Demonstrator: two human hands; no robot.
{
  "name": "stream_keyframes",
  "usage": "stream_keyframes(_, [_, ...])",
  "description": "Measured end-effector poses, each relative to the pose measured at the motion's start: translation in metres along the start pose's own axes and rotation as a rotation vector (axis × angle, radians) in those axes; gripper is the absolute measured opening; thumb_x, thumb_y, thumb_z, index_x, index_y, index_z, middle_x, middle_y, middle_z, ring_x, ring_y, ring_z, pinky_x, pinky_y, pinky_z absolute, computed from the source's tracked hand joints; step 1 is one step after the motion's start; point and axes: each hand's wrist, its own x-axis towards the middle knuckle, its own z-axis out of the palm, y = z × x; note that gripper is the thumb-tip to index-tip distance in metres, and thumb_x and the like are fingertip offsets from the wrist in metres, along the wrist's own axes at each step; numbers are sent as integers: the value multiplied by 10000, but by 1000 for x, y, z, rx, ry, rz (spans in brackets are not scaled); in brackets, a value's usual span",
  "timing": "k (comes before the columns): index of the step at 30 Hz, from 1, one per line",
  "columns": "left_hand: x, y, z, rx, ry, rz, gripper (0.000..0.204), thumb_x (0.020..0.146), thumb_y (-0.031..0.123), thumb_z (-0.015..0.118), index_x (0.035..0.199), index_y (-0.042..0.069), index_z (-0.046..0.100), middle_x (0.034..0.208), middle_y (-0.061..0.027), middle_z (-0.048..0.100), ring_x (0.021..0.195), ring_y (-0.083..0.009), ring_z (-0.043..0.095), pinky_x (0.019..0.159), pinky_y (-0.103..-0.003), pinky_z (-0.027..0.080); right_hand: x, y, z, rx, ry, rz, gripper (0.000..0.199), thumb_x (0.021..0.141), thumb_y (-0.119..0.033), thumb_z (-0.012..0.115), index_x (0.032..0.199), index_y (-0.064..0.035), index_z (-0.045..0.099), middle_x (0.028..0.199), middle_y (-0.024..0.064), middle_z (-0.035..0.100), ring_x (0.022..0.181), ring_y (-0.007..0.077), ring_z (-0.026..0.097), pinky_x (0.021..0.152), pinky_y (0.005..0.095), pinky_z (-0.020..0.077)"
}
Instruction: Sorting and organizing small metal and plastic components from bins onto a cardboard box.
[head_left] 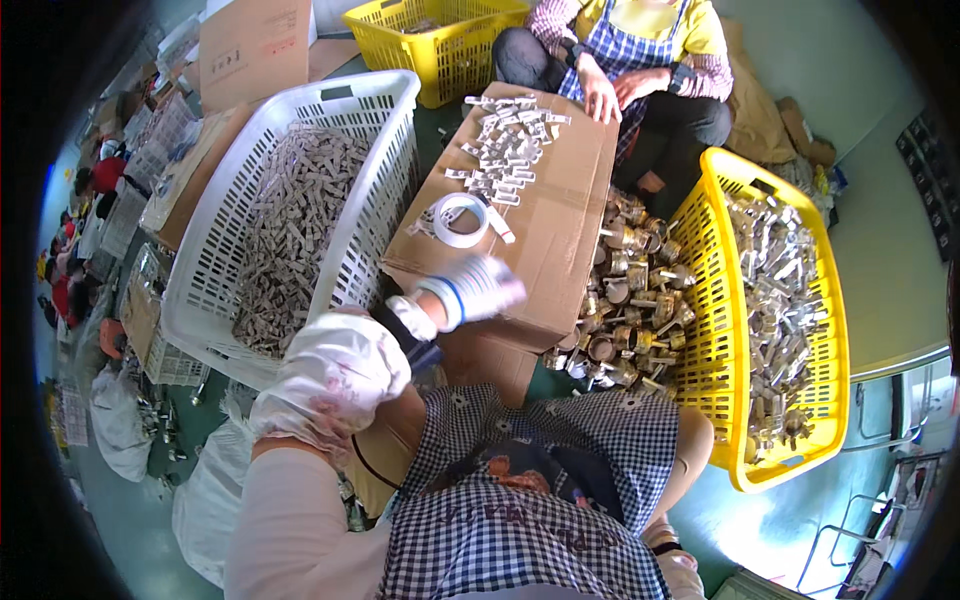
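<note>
My left hand (484, 292), in a white glove with blue stripes, hovers at the near left edge of a cardboard box (545, 250). Motion smears its fingers, so what they hold, if anything, does not show. Nearest to it on the box top lies a roll of white tape (461, 238), a small white tube-like piece (500, 225) beside it. Farther back, many small pale clips or tags (508, 150) are spread out. Of my right arm only a floral sleeve and a dark wrist band (666, 547) show at the lower right; the apron hides the hand.
A white basket (400, 90) of small pale pieces stands left. On the right, a yellow basket (715, 300) holds metal parts, beside a heap of brass-coloured fittings (625, 310). Across the box sits a co-worker, hands (600, 95) at its far edge. Another yellow basket (440, 55) stands behind.
</note>
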Motion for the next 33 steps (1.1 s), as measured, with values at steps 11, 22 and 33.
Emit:
stream_keyframes(11, [23, -96, -13, -791, 325, -752, 517, 795, 460, 712, 1070, 36, 603, 765, -96, 656, 578, -215, 659, 503, -373, 563, 35, -94, -226, 619, 308, 713, 274, 981, -182, 485, 1146, 4, 601, 937, 168, 676, 838, 245, 652, 763, 334, 514])
stream_keyframes(22, [-4, -53, -38, -1140, 387, -408, 211, 841, 299, 664, 926, 106, 656, 774, -22, 666, 665, -147, 648, 607, -288, 553, 158, -131, -325, 766, 675, 197, 330, 958, -91, 543, 1252, 59, 517, 1083, 150, 653, 1006, 181, 635, 854, 271, 499])
stream_keyframes(33, [-4, 66, -37, -1359, 3, 106, 296, 873, 218, 668, 1130, 93, 593, 1015, -91, 683, 796, -170, 683, 632, -295, 587, 396, -150, -286, 1426, 470, -349, 887, 802, -185, 779, 1478, -14, 229, 1471, 138, 363, 1334, 232, 361, 1040, 340, 389])
